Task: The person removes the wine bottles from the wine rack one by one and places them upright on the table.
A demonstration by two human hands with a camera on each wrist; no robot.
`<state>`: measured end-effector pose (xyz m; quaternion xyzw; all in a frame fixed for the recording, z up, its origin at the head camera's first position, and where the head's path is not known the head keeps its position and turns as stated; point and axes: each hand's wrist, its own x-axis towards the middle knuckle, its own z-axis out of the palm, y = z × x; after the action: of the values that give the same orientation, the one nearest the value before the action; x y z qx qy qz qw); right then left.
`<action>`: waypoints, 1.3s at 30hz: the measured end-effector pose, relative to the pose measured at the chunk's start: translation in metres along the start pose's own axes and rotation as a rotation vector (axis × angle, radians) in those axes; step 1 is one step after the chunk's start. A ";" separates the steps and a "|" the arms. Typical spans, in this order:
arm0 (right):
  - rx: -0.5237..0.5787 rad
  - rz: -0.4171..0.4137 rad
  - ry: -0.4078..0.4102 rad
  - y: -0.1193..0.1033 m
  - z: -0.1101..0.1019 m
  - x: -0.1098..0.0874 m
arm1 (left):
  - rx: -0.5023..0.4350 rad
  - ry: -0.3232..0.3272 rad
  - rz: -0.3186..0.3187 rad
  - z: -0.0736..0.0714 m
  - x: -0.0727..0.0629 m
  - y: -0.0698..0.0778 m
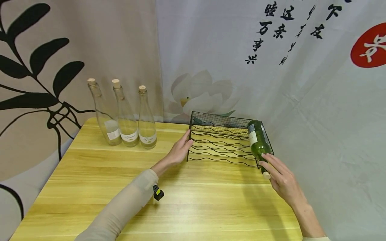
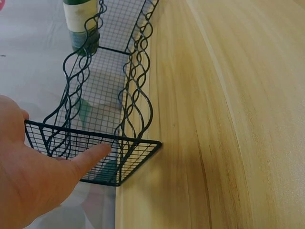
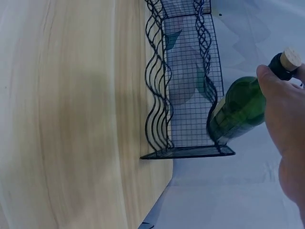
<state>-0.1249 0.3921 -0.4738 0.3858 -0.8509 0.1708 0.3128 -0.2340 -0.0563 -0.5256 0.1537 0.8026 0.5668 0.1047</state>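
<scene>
A black wire wine rack [image 1: 221, 146] with wavy bars stands near the table's back edge. My left hand [image 1: 178, 150] rests against the rack's left end; in the left wrist view its thumb [image 2: 95, 156] lies along the mesh side panel, and most of the other fingers are hidden. With my right hand [image 1: 283, 180] I hold a green wine bottle [image 1: 257, 139] by the neck. It lies over the rack's right end, base toward the back and neck toward me. Its cork [image 3: 290, 58] shows past my fingers in the right wrist view.
Several things stand on the wooden table [image 1: 181, 207]. Three clear corked bottles [image 1: 146, 125] are grouped at the back left. A printed curtain [image 1: 211, 50] hangs right behind the table. A small black device [image 1: 157, 192] sits on my left wrist.
</scene>
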 end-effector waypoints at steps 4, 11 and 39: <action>-0.001 0.004 0.005 -0.001 -0.003 0.007 | 0.003 0.001 0.001 0.000 0.000 0.000; 0.049 -0.006 0.069 0.002 -0.005 0.020 | 0.008 0.006 0.004 0.000 0.000 0.001; 0.139 0.240 0.259 0.013 -0.005 0.085 | -0.007 -0.004 0.010 -0.001 0.001 -0.002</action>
<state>-0.1762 0.3563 -0.4143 0.2769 -0.8297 0.3137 0.3694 -0.2350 -0.0573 -0.5271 0.1584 0.7996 0.5699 0.1041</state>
